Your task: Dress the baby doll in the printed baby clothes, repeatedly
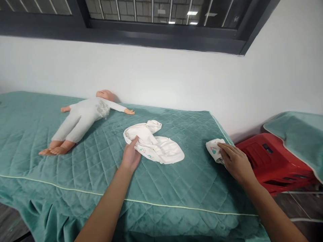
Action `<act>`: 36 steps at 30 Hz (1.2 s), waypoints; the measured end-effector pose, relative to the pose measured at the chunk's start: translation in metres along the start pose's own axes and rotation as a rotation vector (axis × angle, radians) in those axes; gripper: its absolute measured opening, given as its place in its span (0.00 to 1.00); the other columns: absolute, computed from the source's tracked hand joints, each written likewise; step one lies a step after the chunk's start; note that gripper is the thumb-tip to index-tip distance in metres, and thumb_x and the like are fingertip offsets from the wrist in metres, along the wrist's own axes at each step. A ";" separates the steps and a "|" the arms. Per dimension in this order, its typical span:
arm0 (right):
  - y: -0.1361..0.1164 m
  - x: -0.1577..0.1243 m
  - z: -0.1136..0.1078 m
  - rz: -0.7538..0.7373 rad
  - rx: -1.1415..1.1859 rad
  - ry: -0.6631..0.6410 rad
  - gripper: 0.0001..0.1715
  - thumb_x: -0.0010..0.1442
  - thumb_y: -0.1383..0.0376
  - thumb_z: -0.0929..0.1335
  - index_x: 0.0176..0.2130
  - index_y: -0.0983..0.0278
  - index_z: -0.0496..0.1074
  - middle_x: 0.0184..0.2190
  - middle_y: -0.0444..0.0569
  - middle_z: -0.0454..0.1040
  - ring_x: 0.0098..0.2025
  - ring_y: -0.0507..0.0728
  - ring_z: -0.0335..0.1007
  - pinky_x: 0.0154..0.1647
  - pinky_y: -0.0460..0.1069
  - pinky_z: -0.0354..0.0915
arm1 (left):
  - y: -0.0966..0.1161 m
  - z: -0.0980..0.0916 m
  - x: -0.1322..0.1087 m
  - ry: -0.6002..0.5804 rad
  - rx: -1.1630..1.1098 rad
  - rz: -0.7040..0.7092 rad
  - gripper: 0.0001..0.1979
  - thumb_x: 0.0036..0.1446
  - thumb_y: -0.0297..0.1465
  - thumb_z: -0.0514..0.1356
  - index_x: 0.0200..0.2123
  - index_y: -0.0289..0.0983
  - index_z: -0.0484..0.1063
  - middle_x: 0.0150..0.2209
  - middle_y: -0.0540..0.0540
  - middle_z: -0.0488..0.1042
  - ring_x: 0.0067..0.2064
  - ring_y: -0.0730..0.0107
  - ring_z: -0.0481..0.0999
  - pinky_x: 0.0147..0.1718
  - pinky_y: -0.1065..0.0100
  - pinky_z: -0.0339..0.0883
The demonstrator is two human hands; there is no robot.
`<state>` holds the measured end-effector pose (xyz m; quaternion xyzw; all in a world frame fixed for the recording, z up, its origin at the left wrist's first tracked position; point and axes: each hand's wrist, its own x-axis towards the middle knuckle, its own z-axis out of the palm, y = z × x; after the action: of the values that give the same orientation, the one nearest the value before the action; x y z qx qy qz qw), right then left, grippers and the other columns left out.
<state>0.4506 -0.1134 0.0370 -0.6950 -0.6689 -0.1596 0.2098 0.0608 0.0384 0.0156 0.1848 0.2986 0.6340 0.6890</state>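
My left hand (131,156) is closed on the near left edge of a loose white baby garment (169,149), its thumb on top and its other fingers mostly hidden. The garment has a small coloured print and lies crumpled on the green quilted cover; I cannot tell its exact kind. At the right end of the bed, my right hand (236,161) grips a small folded white printed cloth (214,149), fingers together over its top. A baby doll (83,116) in a white suit lies face up at the left, apart from both hands.
The green quilted cover (181,188) drapes over the bed's front edge. Beyond its right end stands a red plastic stool (275,161), with a green cloth (300,131) partly over it. A white wall (161,77) and a dark-framed barred window (161,33) are behind.
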 end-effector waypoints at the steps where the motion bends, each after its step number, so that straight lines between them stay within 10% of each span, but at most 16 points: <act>1: 0.001 -0.001 0.003 0.027 -0.001 -0.030 0.24 0.70 0.58 0.58 0.55 0.64 0.73 0.53 0.56 0.76 0.54 0.63 0.72 0.56 0.60 0.67 | 0.000 0.000 0.000 0.000 0.002 -0.001 0.16 0.59 0.23 0.62 0.51 0.33 0.76 0.51 0.40 0.80 0.52 0.61 0.80 0.56 0.61 0.72; 8: -0.023 0.013 -0.018 0.039 -0.082 0.034 0.23 0.70 0.56 0.58 0.54 0.63 0.72 0.55 0.56 0.75 0.57 0.67 0.69 0.57 0.63 0.63 | 0.001 0.002 -0.002 -0.003 0.017 -0.017 0.17 0.56 0.24 0.64 0.51 0.32 0.76 0.48 0.38 0.81 0.50 0.58 0.81 0.54 0.60 0.73; 15: -0.115 0.074 -0.025 -0.083 0.327 0.075 0.21 0.68 0.57 0.63 0.56 0.63 0.69 0.53 0.57 0.75 0.57 0.64 0.69 0.60 0.60 0.64 | 0.040 0.031 -0.009 -0.046 0.376 0.078 0.12 0.53 0.31 0.67 0.41 0.34 0.80 0.40 0.41 0.83 0.44 0.54 0.81 0.45 0.62 0.74; 24: -0.236 0.165 -0.041 -0.492 0.722 -0.114 0.24 0.64 0.66 0.64 0.58 0.57 0.69 0.59 0.48 0.71 0.60 0.59 0.66 0.59 0.56 0.62 | 0.151 0.114 -0.062 -0.735 1.284 0.392 0.02 0.49 0.30 0.68 0.29 0.38 0.79 0.30 0.50 0.78 0.35 0.61 0.75 0.39 0.68 0.67; 28: -0.237 0.176 -0.060 -0.399 0.640 -0.077 0.16 0.62 0.70 0.62 0.43 0.59 0.76 0.43 0.45 0.79 0.45 0.57 0.73 0.46 0.52 0.66 | 0.167 0.118 -0.076 -0.582 1.411 0.715 0.03 0.52 0.29 0.63 0.32 0.40 0.78 0.30 0.49 0.77 0.38 0.60 0.75 0.44 0.65 0.67; 36: -0.209 0.159 -0.105 -0.301 0.471 0.223 0.22 0.54 0.76 0.60 0.41 0.60 0.76 0.41 0.46 0.79 0.44 0.58 0.73 0.46 0.52 0.65 | 0.175 0.093 -0.065 -0.212 1.646 1.174 0.14 0.55 0.25 0.56 0.43 0.41 0.74 0.47 0.44 0.77 0.50 0.55 0.75 0.48 0.60 0.67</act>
<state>0.2567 -0.0254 0.2239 -0.4984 -0.7560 -0.1046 0.4113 -0.0135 0.0084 0.2081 0.7744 0.4418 0.4501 -0.0494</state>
